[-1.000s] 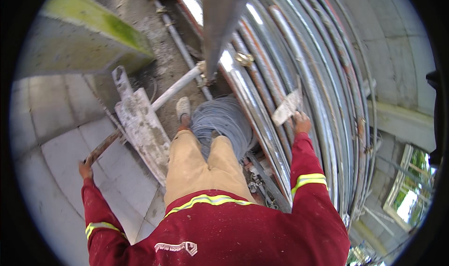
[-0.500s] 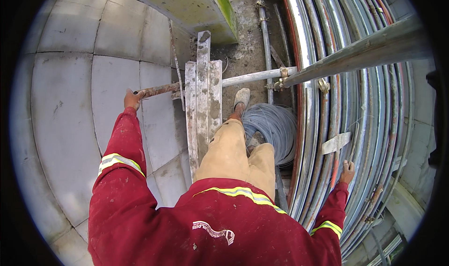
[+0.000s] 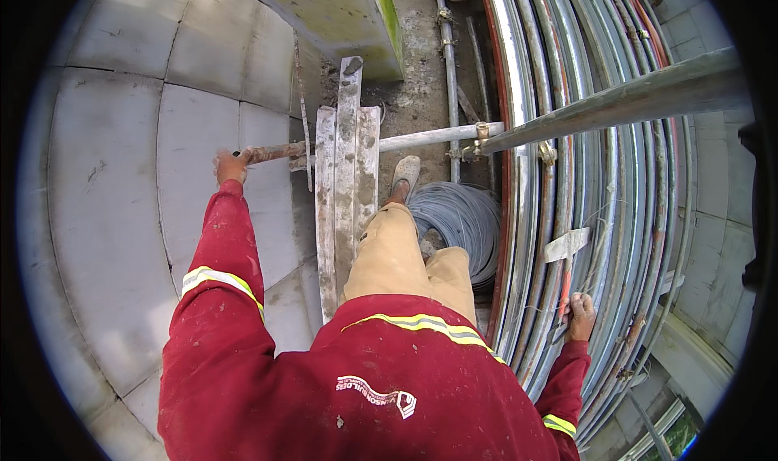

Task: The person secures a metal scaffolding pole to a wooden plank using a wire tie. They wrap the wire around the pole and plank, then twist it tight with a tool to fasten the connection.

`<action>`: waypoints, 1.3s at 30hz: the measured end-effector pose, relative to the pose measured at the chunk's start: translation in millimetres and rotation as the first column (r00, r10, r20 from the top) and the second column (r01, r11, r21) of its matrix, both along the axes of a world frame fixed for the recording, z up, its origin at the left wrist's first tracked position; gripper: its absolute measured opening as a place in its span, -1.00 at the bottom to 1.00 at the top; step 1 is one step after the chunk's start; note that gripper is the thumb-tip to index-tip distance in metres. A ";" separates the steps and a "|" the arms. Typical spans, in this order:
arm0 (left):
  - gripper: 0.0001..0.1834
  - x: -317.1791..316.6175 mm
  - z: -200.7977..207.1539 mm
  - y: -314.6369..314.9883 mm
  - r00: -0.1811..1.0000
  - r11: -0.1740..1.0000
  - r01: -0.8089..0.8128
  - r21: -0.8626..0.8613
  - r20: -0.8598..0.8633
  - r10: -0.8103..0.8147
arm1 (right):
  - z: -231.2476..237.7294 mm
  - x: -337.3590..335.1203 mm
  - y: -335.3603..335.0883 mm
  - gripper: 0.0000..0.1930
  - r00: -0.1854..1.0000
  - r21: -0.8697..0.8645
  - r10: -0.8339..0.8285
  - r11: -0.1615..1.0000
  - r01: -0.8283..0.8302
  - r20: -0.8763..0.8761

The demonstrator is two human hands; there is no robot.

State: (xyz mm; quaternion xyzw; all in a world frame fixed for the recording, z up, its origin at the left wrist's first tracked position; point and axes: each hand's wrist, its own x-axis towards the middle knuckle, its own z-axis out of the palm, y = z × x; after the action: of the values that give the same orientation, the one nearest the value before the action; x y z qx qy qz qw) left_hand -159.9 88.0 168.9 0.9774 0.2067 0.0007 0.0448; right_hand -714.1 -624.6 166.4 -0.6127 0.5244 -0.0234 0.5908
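Rust-brown and rough, the short pipe (image 3: 278, 152) had its outer end in the left hand (image 3: 232, 168), whose fingers were curled around it; the rest ran level to the right, to the stained boards (image 3: 348, 165). The right hand (image 3: 580, 317), out to the other side, was bent at the fingers over a bundle of long metal pipes (image 3: 608, 177). An orange strip (image 3: 566, 288) showed just beside its fingertips, along with something thin and grey; whether the hand pinched either one, I could not tell.

Near that hand, a pale flat piece (image 3: 567, 245) lay aslant on the bundle, with fine loose wire about it. Both arms were in dark red sleeves with reflective bands, spread well apart.

Between the hands, the boards lay side by side, and a white pipe (image 3: 427, 139) led from their right edge to a brassy clamp (image 3: 483, 130). Just below it sat a coil of grey wire (image 3: 460, 218), next to the person's tan trousers (image 3: 401, 254) and a light shoe (image 3: 407, 169).

Farther out, a thick grey pole (image 3: 624, 103) slanted above the bundle, a mossy concrete block (image 3: 340, 23) stood beyond the boards, and large pale panels (image 3: 105, 177) filled the left.
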 end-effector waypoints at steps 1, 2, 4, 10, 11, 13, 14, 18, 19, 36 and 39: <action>-0.25 -14.4 5.9 -47.7 0.994 0.995 -0.022 0.101 0.113 0.010 | 15.1 2.8 7.3 -0.70 0.998 0.071 0.061 0.996 -0.060 -0.004; -0.26 -30.9 15.0 -78.7 0.971 0.973 -0.071 0.219 0.238 0.017 | 32.5 18.0 21.2 -0.69 0.993 0.151 0.109 0.983 -0.101 -0.048; -0.35 -56.8 8.0 -98.4 0.925 0.979 0.200 0.050 0.321 -0.205 | 41.5 47.1 42.8 -0.74 0.962 0.280 0.261 0.932 -0.231 -0.075; -0.55 -214.5 -13.9 -260.4 0.641 0.280 0.315 -0.907 -0.014 -0.767 | 25.7 162.9 111.8 -0.75 0.733 0.326 0.678 0.683 -0.654 0.051; -0.49 -230.4 -11.9 -289.6 0.679 0.170 0.116 -0.979 -0.047 -0.732 | 22.4 188.6 122.8 -0.75 0.711 0.301 0.697 0.661 -0.687 0.091; -0.40 -240.6 -5.2 -318.5 0.714 -0.014 -0.269 -0.963 -0.189 -0.674 | -4.2 229.4 135.9 -0.75 0.688 0.257 0.703 0.642 -0.723 0.179; -0.37 -239.9 -7.0 -323.2 0.710 -0.071 -0.443 -0.894 -0.301 -0.636 | 15.7 265.4 155.0 -0.74 0.732 0.360 0.638 0.642 -0.677 0.237; -0.27 -230.0 -10.9 -337.0 0.671 -0.251 -0.640 -0.726 -0.371 -0.642 | -24.8 326.6 172.4 -0.78 0.794 0.434 0.462 0.668 -0.604 0.395; -0.27 -225.1 -3.6 -335.2 0.687 -0.257 -0.622 -0.740 -0.357 -0.633 | -30.7 335.3 176.0 -0.78 0.801 0.426 0.447 0.683 -0.593 0.398; -0.57 -189.4 12.0 -299.2 0.768 0.132 -0.149 -0.980 -0.199 -0.608 | -47.6 364.9 223.8 -0.76 0.845 0.436 0.289 0.755 -0.490 0.451; -0.60 -180.9 11.9 -290.0 0.800 0.078 -0.259 -0.963 -0.259 -0.541 | -39.5 359.1 221.0 -0.67 0.831 0.516 0.245 0.687 -0.512 0.499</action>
State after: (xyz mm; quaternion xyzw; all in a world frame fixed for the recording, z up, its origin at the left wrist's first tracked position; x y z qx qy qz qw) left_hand -340.8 -202.0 180.8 0.6475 0.0496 -0.4344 0.6242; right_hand -355.0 -403.6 126.9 -0.4575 0.2309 0.1568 0.8443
